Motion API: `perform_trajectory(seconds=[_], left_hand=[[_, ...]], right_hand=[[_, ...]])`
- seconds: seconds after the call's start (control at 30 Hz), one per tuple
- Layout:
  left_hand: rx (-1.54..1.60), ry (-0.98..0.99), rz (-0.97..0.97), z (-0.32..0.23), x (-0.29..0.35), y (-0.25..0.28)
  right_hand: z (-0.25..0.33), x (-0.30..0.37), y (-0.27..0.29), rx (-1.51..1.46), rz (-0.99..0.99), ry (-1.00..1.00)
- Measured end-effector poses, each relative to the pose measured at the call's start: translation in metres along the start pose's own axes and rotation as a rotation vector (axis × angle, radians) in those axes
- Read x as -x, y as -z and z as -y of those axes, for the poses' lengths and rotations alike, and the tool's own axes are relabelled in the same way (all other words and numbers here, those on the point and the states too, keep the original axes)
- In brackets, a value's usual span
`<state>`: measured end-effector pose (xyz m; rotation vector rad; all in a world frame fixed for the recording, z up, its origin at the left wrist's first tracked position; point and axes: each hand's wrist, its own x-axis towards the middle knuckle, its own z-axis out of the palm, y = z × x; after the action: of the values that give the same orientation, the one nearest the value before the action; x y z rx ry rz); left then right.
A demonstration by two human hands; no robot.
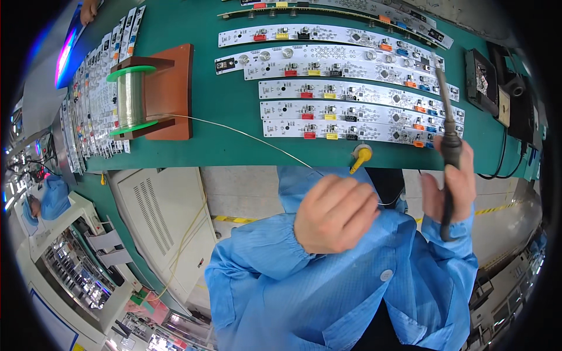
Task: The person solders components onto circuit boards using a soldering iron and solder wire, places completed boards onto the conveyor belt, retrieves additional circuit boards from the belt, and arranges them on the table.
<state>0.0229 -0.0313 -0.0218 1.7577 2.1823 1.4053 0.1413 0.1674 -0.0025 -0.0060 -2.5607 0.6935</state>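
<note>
My left hand (338,215) is closed in front of the table edge, gripping a thin solder wire (257,139). The wire runs back to a green-rimmed spool (131,100) on a reddish-brown stand (180,90), and its other end pokes out past my fingers to the right. In my right hand (453,190) is a soldering iron (449,143), held upright with its tip pointing up over the right ends of the boards. Long white circuit boards (357,130) with red, yellow, black, orange and blue connectors lie in rows just beyond my hands.
More boards (96,88) stand in a dense row at the left. A yellow plug (363,155) sits at the table's front edge. Black equipment with cables (515,99) is at the right. Another person's hand (89,10) shows at top left, and a blue sleeve (54,199) lower left.
</note>
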Motion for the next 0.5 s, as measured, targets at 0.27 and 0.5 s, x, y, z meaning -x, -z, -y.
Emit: perform_trajectory(seconds=[0.27, 0.5], left_hand=[[0.056, 0.003, 0.233, -0.005, 0.014, -0.004], [-0.093, 0.003, 0.402, -0.017, 0.022, -0.029]], right_hand=[[-0.015, -0.015, -0.027, 0.037, 0.012, 0.207], [-0.016, -0.005, -0.018, -0.056, 0.015, 0.187]])
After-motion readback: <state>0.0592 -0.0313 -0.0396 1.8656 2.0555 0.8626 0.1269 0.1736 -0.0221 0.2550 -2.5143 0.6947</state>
